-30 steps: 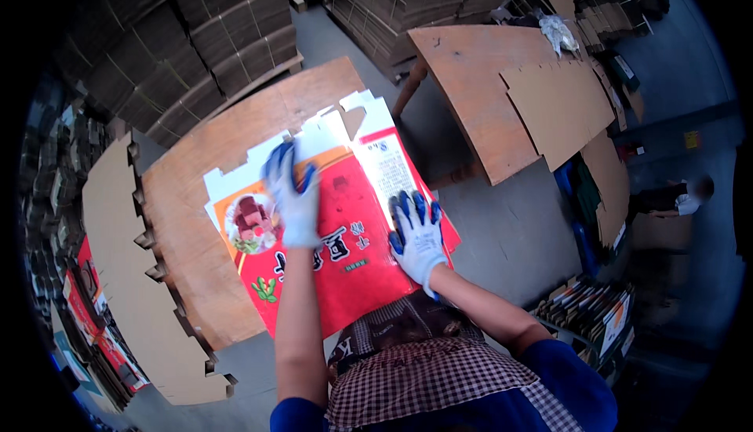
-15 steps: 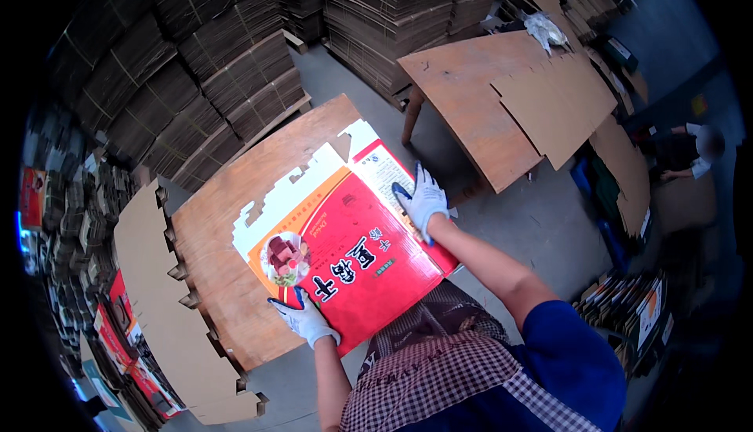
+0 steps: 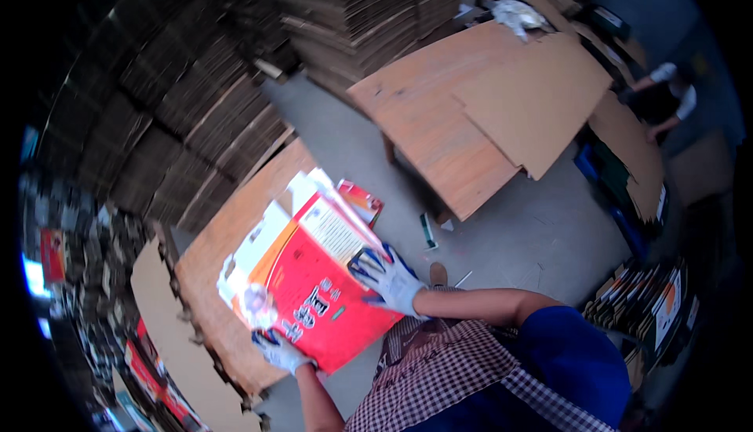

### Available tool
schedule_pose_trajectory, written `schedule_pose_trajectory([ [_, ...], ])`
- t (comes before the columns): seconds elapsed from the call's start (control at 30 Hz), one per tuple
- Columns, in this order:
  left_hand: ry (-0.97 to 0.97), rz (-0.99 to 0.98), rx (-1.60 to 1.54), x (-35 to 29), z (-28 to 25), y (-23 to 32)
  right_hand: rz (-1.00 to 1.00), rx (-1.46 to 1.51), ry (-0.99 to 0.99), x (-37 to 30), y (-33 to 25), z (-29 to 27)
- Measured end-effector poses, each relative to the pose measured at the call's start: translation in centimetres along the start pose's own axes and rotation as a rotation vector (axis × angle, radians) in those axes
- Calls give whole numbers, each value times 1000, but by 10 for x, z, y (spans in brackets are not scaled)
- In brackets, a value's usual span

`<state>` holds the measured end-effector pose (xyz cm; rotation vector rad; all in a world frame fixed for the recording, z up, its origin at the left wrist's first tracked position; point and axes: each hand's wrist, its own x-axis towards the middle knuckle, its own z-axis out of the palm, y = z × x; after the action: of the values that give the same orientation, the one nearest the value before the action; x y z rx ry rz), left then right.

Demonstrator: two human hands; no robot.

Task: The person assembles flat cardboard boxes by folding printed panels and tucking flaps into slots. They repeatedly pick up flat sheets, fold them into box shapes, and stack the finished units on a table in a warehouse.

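A flat red printed cardboard carton [image 3: 314,283], with a white and orange end and a food picture, lies partly on the wooden table [image 3: 205,275] and reaches over its near edge toward my apron. My gloved left hand [image 3: 282,351] grips the carton's lower left edge, its fingertips partly hidden. On the right side of the carton rests my gloved right hand [image 3: 390,279], fingers spread across the printed surface. Beyond that hand a side panel stands slightly raised. Motion smears the picture a little.
A second wooden table [image 3: 423,79] at the right bears brown cardboard sheets [image 3: 541,102] and crumpled plastic [image 3: 518,16]. Tall cardboard stacks [image 3: 180,102] line the back. A brown sheet [image 3: 169,314] lies left of my table. Another person [image 3: 667,102] is at the far right.
My view has shifted. My right hand has moved inward from the carton's right edge onto its face, and a side panel has lifted beyond it. The left hand stays at the lower left edge.
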<state>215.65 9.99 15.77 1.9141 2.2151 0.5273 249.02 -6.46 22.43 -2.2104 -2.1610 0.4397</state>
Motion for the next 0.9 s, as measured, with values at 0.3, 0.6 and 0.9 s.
schedule_pose_trajectory([
  [0.3,12,214,156,19,25,-31,1191,-122,272,-113,383,-39],
  [0.6,107,350,452,13,27,-28,929,-87,-140,-149,321,3],
  [0.9,211,474,690,7,29,-57,854,-168,-64,-157,274,-30],
])
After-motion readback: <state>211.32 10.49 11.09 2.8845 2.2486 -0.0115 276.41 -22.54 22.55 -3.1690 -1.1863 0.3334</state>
